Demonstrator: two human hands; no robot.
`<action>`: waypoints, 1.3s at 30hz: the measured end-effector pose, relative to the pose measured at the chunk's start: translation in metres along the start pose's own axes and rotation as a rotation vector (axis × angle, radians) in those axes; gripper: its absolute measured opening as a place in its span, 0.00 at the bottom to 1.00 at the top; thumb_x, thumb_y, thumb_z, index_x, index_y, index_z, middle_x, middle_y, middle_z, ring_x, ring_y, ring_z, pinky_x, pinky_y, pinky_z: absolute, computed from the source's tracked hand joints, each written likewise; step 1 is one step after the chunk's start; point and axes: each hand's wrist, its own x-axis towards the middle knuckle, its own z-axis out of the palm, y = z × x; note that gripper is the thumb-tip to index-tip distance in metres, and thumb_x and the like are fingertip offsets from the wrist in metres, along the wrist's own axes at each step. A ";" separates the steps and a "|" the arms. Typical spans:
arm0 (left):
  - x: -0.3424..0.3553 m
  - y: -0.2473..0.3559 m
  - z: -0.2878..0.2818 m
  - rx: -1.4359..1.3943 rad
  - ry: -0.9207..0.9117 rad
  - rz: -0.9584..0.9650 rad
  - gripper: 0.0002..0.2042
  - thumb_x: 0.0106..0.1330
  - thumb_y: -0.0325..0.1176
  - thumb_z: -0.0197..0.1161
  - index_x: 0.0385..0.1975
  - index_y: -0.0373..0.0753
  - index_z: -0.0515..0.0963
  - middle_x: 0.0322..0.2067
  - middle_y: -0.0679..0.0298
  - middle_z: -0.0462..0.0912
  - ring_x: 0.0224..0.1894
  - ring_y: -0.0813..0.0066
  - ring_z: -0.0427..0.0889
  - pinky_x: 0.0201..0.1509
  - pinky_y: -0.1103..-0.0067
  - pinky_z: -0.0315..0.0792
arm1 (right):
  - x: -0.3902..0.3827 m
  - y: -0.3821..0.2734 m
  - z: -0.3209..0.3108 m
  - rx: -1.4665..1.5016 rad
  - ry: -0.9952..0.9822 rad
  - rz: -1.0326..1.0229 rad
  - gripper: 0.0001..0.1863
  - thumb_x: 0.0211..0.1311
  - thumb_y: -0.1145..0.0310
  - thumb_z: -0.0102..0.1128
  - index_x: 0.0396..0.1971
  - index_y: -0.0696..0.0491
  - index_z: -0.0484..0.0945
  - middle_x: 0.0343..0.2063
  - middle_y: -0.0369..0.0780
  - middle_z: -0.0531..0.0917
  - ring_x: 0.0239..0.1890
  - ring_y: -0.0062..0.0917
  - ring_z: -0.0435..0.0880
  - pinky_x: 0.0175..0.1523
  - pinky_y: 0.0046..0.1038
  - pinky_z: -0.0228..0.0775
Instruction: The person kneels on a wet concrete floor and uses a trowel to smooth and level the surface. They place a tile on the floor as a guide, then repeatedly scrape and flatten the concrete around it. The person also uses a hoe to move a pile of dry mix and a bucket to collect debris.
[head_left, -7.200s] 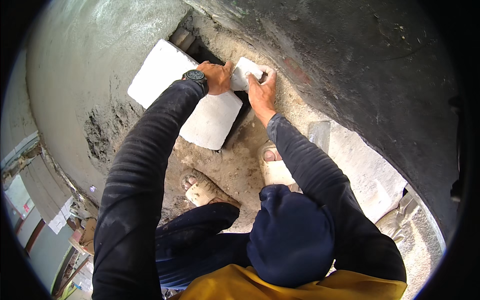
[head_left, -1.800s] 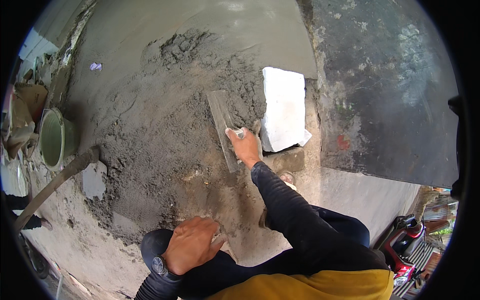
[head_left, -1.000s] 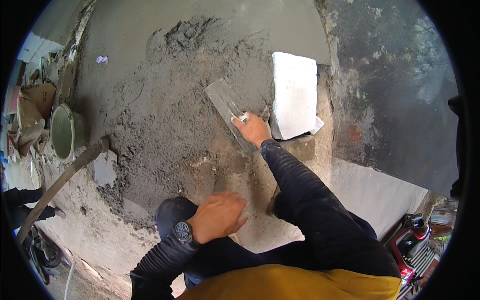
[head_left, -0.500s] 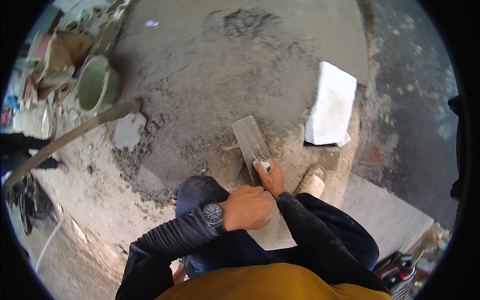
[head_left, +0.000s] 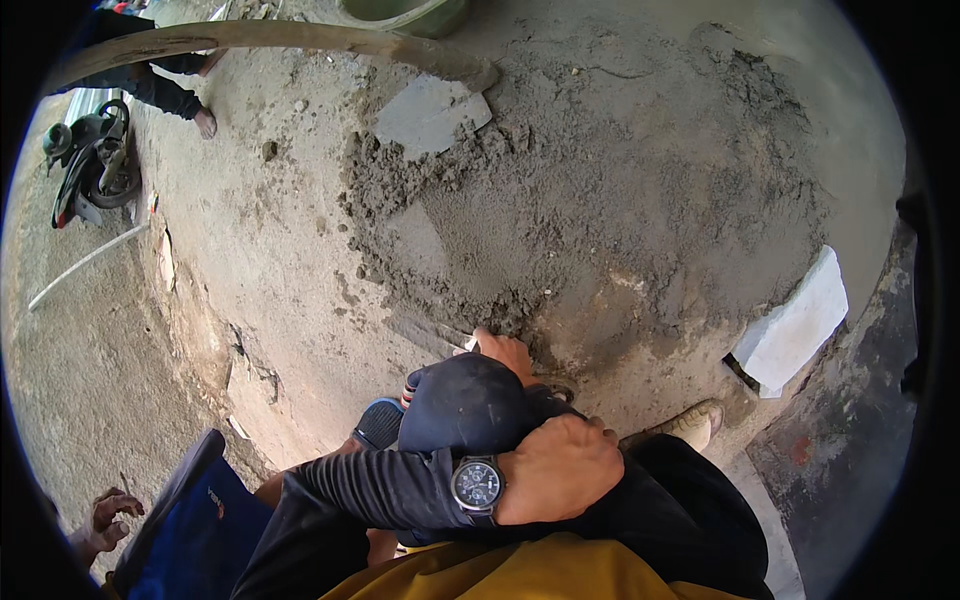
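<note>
My right hand [head_left: 508,355] is closed round the handle of a plastering trowel [head_left: 425,332], low beside my bent knee. The trowel's flat grey blade points left, at the near edge of the rough wet mortar [head_left: 600,170]. The knee partly hides that hand and its wrist. My left hand [head_left: 562,470], with a wristwatch [head_left: 477,484] on its wrist, lies across my right forearm, back up. Its fingers curl under, and what they grip is hidden. A flat grey slab piece [head_left: 430,115] lies at the mortar's left edge.
A long brownish pole [head_left: 300,37] crosses the upper left, near a green bucket [head_left: 415,18]. A white slab [head_left: 795,325] lies at right. Another person's hand [head_left: 108,520] and blue clothing [head_left: 205,525] are at lower left; another person's foot [head_left: 205,123] and a motorcycle [head_left: 105,165] are farther off.
The view has swung left. My right hand has brought the trowel from the middle of the mortar to its near left edge. My left hand has shifted from the right wrist up the forearm.
</note>
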 end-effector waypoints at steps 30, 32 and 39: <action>0.059 -0.015 -0.035 0.087 -0.233 0.180 0.17 0.70 0.44 0.60 0.35 0.33 0.81 0.38 0.51 0.85 0.46 0.47 0.85 0.52 0.60 0.79 | -0.069 0.100 -0.410 0.463 0.439 0.504 0.29 0.68 0.41 0.65 0.44 0.57 0.79 0.16 0.35 0.76 0.15 0.23 0.74 0.22 0.30 0.68; 0.080 -0.013 -0.039 0.098 -0.265 0.197 0.18 0.69 0.45 0.60 0.35 0.33 0.82 0.37 0.50 0.86 0.45 0.45 0.85 0.52 0.58 0.78 | -0.089 0.096 -0.401 -0.093 0.389 0.381 0.29 0.69 0.42 0.63 0.47 0.57 0.78 0.19 0.42 0.81 0.18 0.33 0.81 0.26 0.37 0.74; 0.120 -0.042 -0.059 0.052 -0.292 0.053 0.17 0.68 0.46 0.62 0.35 0.35 0.83 0.34 0.50 0.86 0.43 0.44 0.85 0.49 0.56 0.77 | -0.079 0.180 -0.373 -0.669 0.433 0.176 0.28 0.69 0.42 0.60 0.47 0.56 0.78 0.27 0.51 0.88 0.30 0.49 0.89 0.39 0.49 0.80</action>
